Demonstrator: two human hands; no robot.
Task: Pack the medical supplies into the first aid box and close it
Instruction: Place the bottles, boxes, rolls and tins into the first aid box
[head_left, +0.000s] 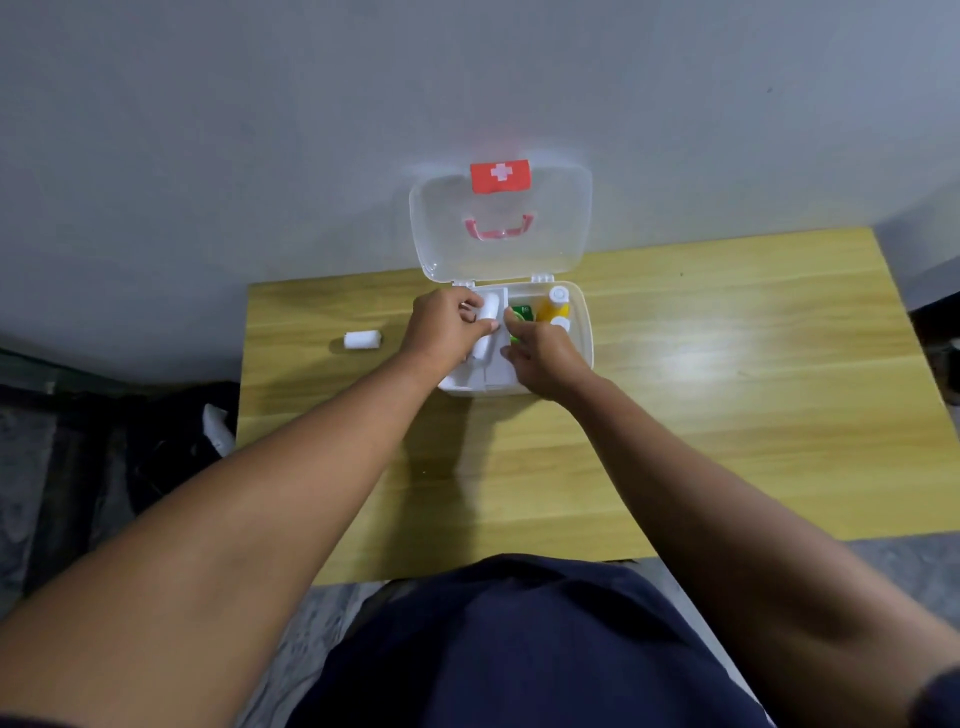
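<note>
Both forearms are extended forward over the bench (727, 415), converging on the first aid box (584, 332), which is set at the far edge near the wall. The right hand (540, 358) is laid over the front middle of the box, fingers curled downward; whether anything is pinched beneath them cannot be told, and it is judged to be steadying the inner tray or a divider. The left hand (447, 327) is held palm-down over the left compartment, its thumb and fingers closed around a white roll (487, 312), apparently to seat it upright in that narrow slot. A second white piece is seen just below it in the same compartment. In the right compartment a green packet (521, 312) and an orange bottle (555, 306) with a white cap are already stowed. One bandage roll (362, 340) is left lying on the bench, well apart to the left of the box, so packing is judged incomplete. The clear lid (519, 249) is stood open against the wall, its red handle and cross label facing forward; closing is not yet begun.
</note>
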